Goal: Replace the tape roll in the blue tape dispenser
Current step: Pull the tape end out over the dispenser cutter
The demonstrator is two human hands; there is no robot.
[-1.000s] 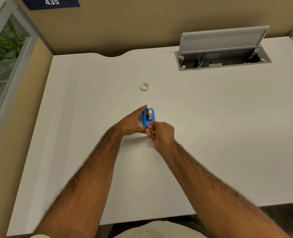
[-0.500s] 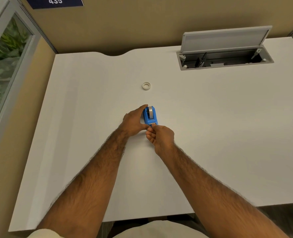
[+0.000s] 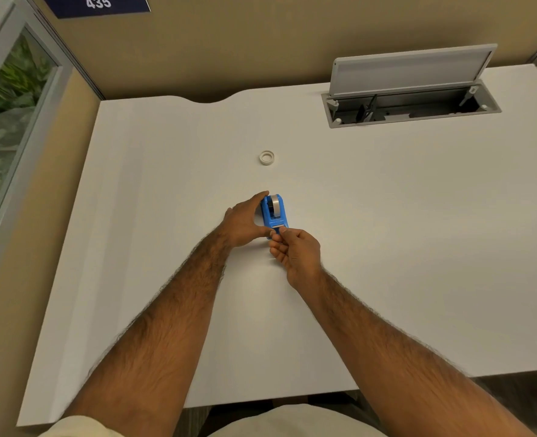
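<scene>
The blue tape dispenser (image 3: 275,214) stands on the white desk (image 3: 386,247) near its middle, with a grey tape roll (image 3: 275,204) seated in it. My left hand (image 3: 243,223) grips the dispenser from the left, index finger along its far end and thumb at the near end. My right hand (image 3: 295,252) pinches the tape end at the dispenser's near cutter edge between thumb and fingers. A small white, nearly bare tape ring (image 3: 266,157) lies flat on the desk beyond the dispenser, apart from both hands.
An open cable hatch (image 3: 412,104) with a raised grey lid sits at the desk's back right. A tan partition wall runs behind the desk, and a glass panel (image 3: 5,121) stands on the left. The desk's front edge is close to my body.
My right hand's fingers have drawn slightly back toward me at the cutter end. The dispenser and my left hand stay almost where they were.
</scene>
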